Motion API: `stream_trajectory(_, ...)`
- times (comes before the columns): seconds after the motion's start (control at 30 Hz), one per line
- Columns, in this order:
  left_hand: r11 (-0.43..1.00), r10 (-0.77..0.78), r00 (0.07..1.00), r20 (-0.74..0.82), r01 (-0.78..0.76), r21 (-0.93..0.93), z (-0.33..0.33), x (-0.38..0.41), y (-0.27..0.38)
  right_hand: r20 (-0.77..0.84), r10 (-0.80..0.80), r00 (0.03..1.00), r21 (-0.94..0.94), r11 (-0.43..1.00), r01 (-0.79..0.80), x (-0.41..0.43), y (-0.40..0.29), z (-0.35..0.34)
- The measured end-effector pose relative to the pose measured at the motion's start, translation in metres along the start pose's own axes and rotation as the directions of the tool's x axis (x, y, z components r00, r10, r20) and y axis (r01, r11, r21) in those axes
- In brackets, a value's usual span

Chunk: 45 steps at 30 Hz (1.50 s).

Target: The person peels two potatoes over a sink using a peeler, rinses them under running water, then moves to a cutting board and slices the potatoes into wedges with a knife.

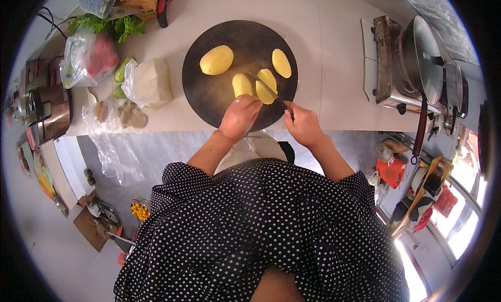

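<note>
On a round dark cutting board (pixel 219 102) my left hand (pixel 240 116) presses its fingers on the near end of a peeled potato piece (pixel 242 84). A kitchen knife (pixel 280 101) is gripped in my right hand (pixel 302 122). Its blade slants up and left across a cut potato slice (pixel 266 96); whether the edge touches the board is hard to tell. Another potato slice (pixel 282 63) lies flat at the board's right. A whole peeled potato (pixel 216 60) rests at the upper left of the board.
Left on the counter (pixel 336 39) are a plastic bag (pixel 82 59) with red contents, leafy greens (pixel 131 27), a wrapped white block (pixel 148 82), a spoon (pixel 91 96) and a scrubbing pad (pixel 133 115). A gas stove (pixel 387 63) at right bears a wok (pixel 424 59), its handle reaching past the counter edge.
</note>
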<state>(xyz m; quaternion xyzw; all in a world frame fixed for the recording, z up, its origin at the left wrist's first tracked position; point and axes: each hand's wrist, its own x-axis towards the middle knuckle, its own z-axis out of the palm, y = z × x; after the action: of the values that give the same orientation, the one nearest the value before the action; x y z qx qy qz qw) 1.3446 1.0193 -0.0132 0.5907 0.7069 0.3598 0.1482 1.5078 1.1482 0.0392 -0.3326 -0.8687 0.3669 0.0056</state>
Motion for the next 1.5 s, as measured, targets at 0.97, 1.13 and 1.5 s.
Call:
stream_trajectory(0.97,0.976,0.076,0.995,0.067,-0.087,0.198,0.001,0.012,-0.005,0.180,0.130,0.975,-0.095,0.989,-0.115,-0.027,-0.023,-0.010)
stream_trajectory(1.13,0.972,0.088,0.994,0.060,-0.099,0.214,0.003,0.013,-0.006,0.174,0.128,0.976,-0.107,0.988,-0.110,-0.022,-0.011,0.004)
stream_trajectory(1.5,0.962,0.108,0.994,0.009,-0.107,0.251,0.002,0.021,-0.007,0.207,0.183,0.961,-0.132,0.979,-0.158,-0.005,-0.016,0.000)
